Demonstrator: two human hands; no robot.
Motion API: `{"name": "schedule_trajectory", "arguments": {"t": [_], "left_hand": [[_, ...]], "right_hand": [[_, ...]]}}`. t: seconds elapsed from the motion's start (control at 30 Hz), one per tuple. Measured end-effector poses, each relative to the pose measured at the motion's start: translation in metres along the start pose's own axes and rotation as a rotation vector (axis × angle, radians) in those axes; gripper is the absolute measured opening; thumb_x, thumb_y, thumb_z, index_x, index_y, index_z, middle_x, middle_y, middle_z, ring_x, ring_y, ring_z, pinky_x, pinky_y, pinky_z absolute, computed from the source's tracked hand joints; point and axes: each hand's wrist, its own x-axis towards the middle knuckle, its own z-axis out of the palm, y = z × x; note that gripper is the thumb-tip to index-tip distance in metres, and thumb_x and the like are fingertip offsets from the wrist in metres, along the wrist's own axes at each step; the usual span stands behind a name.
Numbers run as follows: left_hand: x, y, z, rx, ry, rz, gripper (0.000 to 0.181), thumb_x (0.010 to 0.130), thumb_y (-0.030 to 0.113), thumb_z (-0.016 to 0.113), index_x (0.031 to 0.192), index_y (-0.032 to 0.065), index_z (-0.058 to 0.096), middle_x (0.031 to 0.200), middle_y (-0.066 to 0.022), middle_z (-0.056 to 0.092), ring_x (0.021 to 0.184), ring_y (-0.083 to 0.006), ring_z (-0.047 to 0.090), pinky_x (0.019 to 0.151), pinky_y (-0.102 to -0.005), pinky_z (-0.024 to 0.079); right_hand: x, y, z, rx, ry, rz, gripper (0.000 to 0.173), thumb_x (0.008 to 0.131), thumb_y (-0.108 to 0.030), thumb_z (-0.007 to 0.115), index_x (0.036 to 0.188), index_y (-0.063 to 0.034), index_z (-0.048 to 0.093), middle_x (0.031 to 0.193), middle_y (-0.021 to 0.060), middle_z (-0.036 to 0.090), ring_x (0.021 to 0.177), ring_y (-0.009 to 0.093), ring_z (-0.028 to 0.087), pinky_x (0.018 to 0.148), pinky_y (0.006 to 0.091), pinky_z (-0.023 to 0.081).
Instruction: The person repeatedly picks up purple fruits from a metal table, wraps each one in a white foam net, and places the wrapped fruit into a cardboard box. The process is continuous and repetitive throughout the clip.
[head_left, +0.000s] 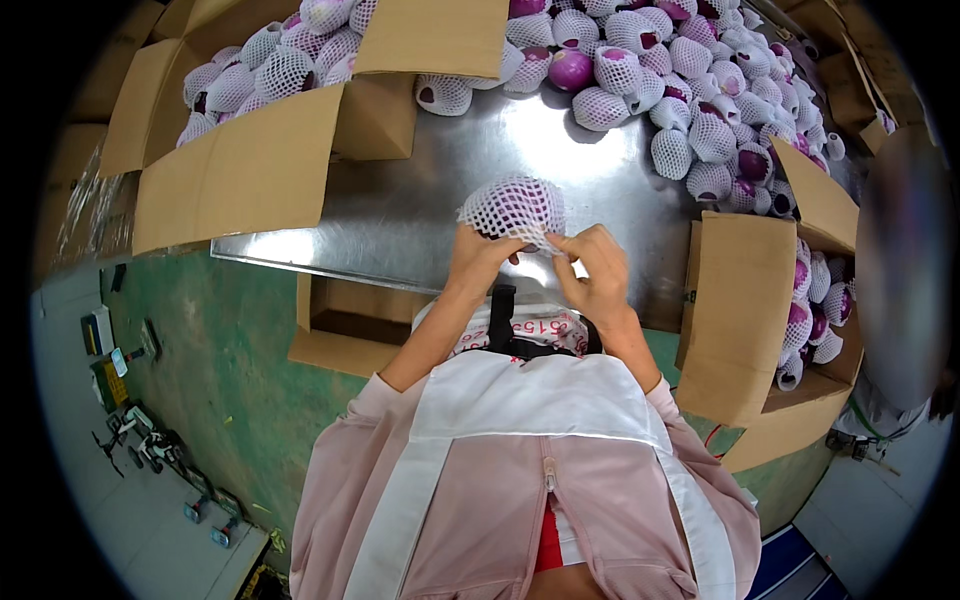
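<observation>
A purple round fruit or vegetable in a white foam net sleeve (514, 206) is held between my two hands, over the near part of a shiny metal table (480, 150). My left hand (480, 255) grips it from the near left side, the fingers partly hidden beneath the net. On the right, my right hand (596, 266) pinches the near edge of the net between thumb and forefinger. Many netted purple pieces (712, 135) lie heaped at the table's back right, and one bare purple piece (571, 70) sits among them.
An open cardboard box (240, 176) of netted pieces stands at the back left. Another open box (739, 315) with netted pieces is on the right. Below the table's front edge is an open cardboard box (337, 352). Further boxes and a blurred shape stand at the right edge.
</observation>
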Motion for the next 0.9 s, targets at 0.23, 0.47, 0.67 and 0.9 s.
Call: {"name": "schedule_trajectory", "arguments": {"t": [0.23, 0.47, 0.67, 0.9], "left_hand": [[0.004, 0.008, 0.004, 0.781, -0.045, 0.361, 0.035, 0.076, 0.016, 0.069, 0.105, -0.0025, 0.061, 0.089, -0.0070, 0.060, 0.072, -0.0125, 0.057, 0.053, -0.0255, 0.051], [0.001, 0.028, 0.008, 0.546, -0.088, 0.322, 0.019, 0.082, 0.007, 0.064, 0.096, -0.0046, 0.059, 0.089, -0.0107, 0.059, 0.064, -0.0119, 0.057, 0.053, -0.0231, 0.051], [0.002, 0.014, 0.009, 0.013, -0.129, 0.208, 0.030, 0.084, 0.003, 0.060, 0.105, 0.0038, 0.039, 0.091, -0.0076, 0.058, 0.075, -0.0085, 0.055, 0.056, -0.0227, 0.052], [-0.002, 0.018, 0.009, -0.069, -0.241, 0.189, 0.033, 0.083, 0.003, 0.062, 0.107, 0.0046, 0.039, 0.087, -0.0066, 0.059, 0.075, -0.0092, 0.055, 0.059, -0.0221, 0.048]], "right_hand": [[0.008, -0.002, 0.013, 0.042, -0.140, 0.324, 0.084, 0.056, -0.014, 0.082, 0.129, -0.0075, 0.041, 0.124, 0.0184, 0.043, 0.114, 0.036, 0.045, 0.091, 0.0397, 0.044], [-0.020, 0.029, 0.006, 1.089, 0.107, 0.871, 0.087, 0.064, -0.017, 0.081, 0.134, -0.0035, 0.031, 0.123, 0.0131, 0.047, 0.113, 0.023, 0.049, 0.096, 0.0342, 0.043], [-0.033, 0.030, 0.008, 1.327, 0.114, 0.954, 0.083, 0.068, -0.027, 0.075, 0.132, 0.0021, 0.031, 0.122, 0.0148, 0.048, 0.112, 0.024, 0.050, 0.097, 0.0376, 0.042], [-0.043, 0.037, 0.008, 1.337, 0.093, 0.938, 0.081, 0.069, -0.030, 0.074, 0.130, 0.0028, 0.033, 0.120, 0.0149, 0.049, 0.111, 0.024, 0.051, 0.096, 0.0381, 0.042]]}}
